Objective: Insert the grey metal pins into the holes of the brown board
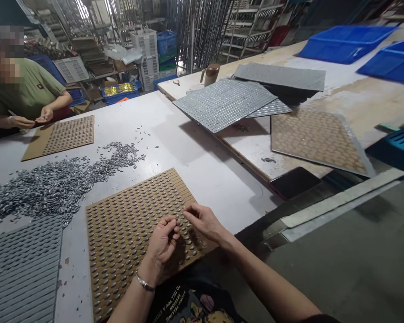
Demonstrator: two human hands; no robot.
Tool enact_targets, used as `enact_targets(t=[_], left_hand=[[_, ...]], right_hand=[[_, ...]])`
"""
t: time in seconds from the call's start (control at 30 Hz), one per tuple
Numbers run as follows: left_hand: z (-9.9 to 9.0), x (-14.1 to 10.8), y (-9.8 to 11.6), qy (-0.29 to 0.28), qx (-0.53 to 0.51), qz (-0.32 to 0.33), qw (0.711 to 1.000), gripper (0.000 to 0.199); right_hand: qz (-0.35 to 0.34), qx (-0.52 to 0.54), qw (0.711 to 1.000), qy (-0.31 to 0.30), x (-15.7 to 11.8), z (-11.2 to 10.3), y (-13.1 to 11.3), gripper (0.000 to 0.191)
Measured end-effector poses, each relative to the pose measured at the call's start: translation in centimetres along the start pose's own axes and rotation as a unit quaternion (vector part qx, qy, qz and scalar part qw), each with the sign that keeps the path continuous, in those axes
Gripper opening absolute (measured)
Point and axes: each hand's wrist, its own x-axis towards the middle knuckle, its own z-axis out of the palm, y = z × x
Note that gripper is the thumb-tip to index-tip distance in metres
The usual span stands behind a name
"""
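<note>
A brown ridged board (128, 229) lies on the white table in front of me, set with rows of small dark oval metal pieces. Over its right part, my left hand (164, 237), with a bracelet at the wrist, is closed, thumb against fingers. Just to its right, my right hand (202, 220) has thumb and fingers pinched together, close to the left fingertips but apart from them. Whatever either hand holds is too small to make out. Ridges near the board's upper right edge are bare.
A heap of loose metal pieces (47, 184) spreads at the left, beside a grey ridged sheet (23, 273). Across the table a person (30, 94) works at another board (70, 137). To the right lie silver sheets (225, 101), a phone (294, 181), a mug (211, 75) and blue trays (346, 45).
</note>
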Motion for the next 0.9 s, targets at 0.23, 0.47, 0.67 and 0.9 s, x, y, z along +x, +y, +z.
enact_targets(t=[0.23,0.47,0.67,0.9], left_hand=[[1.0,0.5,-2.2,-0.047,0.028,0.0,0.999,0.032],[0.7,0.5,-0.8,0.001,0.048,0.019,0.999,0.035],[-0.1,0.2,0.4,0.026,0.103,0.044,0.993,0.042],[-0.4,0.2,0.5,0.027,0.075,0.034,0.996,0.044]], right_hand=[[0.053,0.116,0.991,0.049,-3.3,1.3,-0.4,0.02],[0.045,0.018,0.998,0.049,-0.3,-0.6,3.2,0.018],[-0.005,-0.109,0.992,-0.057,1.6,-1.3,3.1,0.015],[-0.023,-0.297,0.948,-0.112,0.8,-0.9,1.8,0.017]])
